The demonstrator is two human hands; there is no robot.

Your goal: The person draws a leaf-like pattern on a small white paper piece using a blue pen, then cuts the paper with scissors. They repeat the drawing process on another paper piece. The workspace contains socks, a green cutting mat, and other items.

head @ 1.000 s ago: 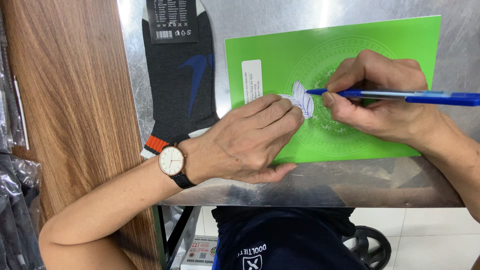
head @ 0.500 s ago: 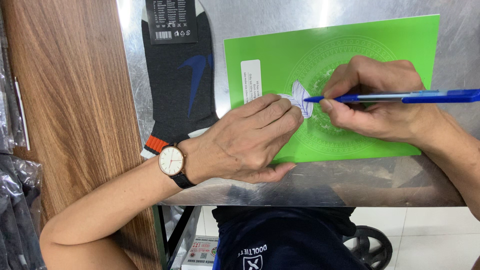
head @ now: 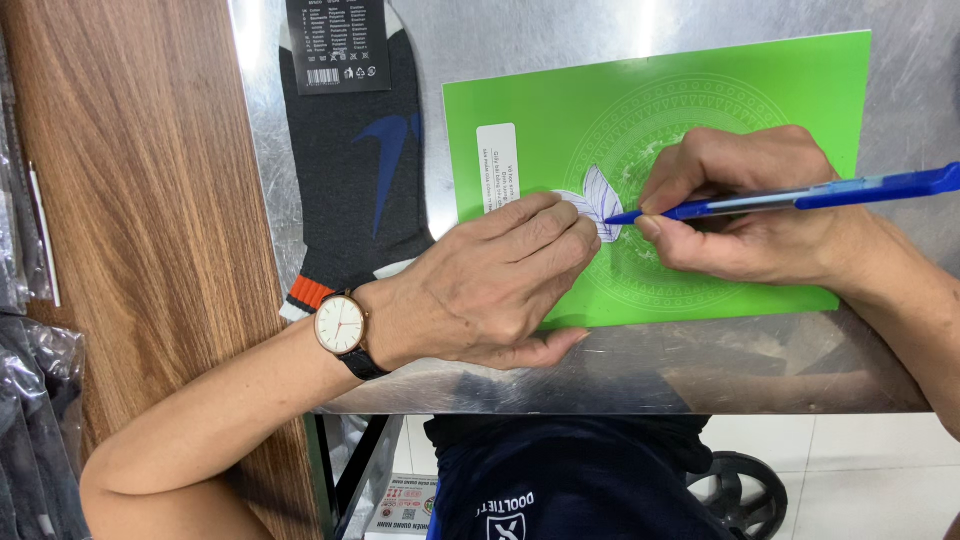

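My right hand grips a blue pen whose tip rests on a small white paper cutout with blue lines drawn on it. The cutout lies on a bright green booklet that sits on a metal table. My left hand, with a round white-faced watch on its wrist, lies flat on the booklet's left part, its fingertips pressing on the cutout's left side. A white label is stuck near the booklet's left edge.
A dark grey sock with a blue mark, an orange cuff stripe and a black card tag lies left of the booklet. A wooden surface adjoins the metal table on the left. Plastic-wrapped dark items sit far left. A chair wheel shows below.
The pen has tilted slightly and its tip has shifted a little across the paper cutout. My left hand has stayed in place.
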